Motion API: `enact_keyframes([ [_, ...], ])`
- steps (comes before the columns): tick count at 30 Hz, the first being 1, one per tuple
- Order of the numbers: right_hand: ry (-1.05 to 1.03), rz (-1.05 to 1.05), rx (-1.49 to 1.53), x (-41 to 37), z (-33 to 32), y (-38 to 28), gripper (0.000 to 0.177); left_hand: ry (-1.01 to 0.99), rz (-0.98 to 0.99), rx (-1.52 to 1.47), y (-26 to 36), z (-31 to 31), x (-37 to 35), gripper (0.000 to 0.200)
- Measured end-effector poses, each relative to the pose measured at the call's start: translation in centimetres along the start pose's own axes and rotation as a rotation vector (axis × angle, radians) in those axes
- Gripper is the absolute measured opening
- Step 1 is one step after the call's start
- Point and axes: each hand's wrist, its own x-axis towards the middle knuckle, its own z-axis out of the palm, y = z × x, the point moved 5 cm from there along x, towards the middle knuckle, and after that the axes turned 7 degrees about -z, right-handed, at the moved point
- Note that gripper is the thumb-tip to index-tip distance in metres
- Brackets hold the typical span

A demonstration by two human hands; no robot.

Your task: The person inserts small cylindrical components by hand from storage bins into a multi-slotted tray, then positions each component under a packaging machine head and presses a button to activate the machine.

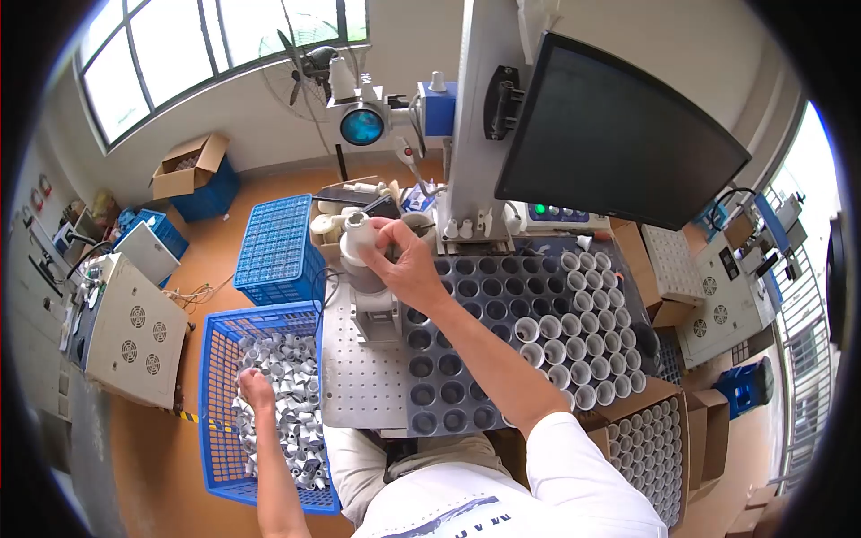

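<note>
My right hand has its fingers closed round a white plastic fitting, which sits upright on a grey cylindrical holder beneath the machine's round lens. Over the blue basket my left hand is closed, above a heap of loose white fittings. What it holds, if anything, is hidden. To the right of the holder lies a black tray with round pockets. White cups fill the pockets on its right side.
A blue crate stands left of the holder. The dark monitor hangs over the back right of the bench. At lower right, an open cardboard box stands by several rows of white cups. A perforated metal plate covers the bench's left part.
</note>
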Motion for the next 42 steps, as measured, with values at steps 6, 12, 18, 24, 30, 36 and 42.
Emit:
enact_keyframes([
  [6,-0.117,-0.059,-0.826,-8.0,-7.7,1.4,0.043,-0.246,0.178,-0.088,5.0,6.3,-13.5,0.027],
  [12,-0.661,0.731,-1.409,-14.8,-18.1,0.8,0.048,-0.206,0.469,0.151,6.8,7.9,-14.2,0.020],
  [18,-0.726,0.655,-1.424,-14.8,-18.8,0.4,0.047,-0.211,0.470,0.249,10.4,7.3,-15.5,0.017],
  [24,-0.818,0.695,-1.373,-13.6,-19.8,0.9,0.045,-0.090,0.512,0.161,10.1,7.0,-15.8,0.017],
  [30,-0.324,0.585,-0.956,-8.5,-20.8,0.4,0.053,-0.301,0.385,0.258,11.4,6.5,-15.4,0.019],
  [36,-0.017,0.418,-0.740,-9.5,-19.4,8.0,0.047,-0.092,0.498,0.193,9.3,7.8,-15.6,0.021],
  [42,0.086,0.345,-0.786,-11.1,-18.4,8.5,0.037,-0.218,0.434,0.192,9.3,7.7,-15.4,0.022],
])
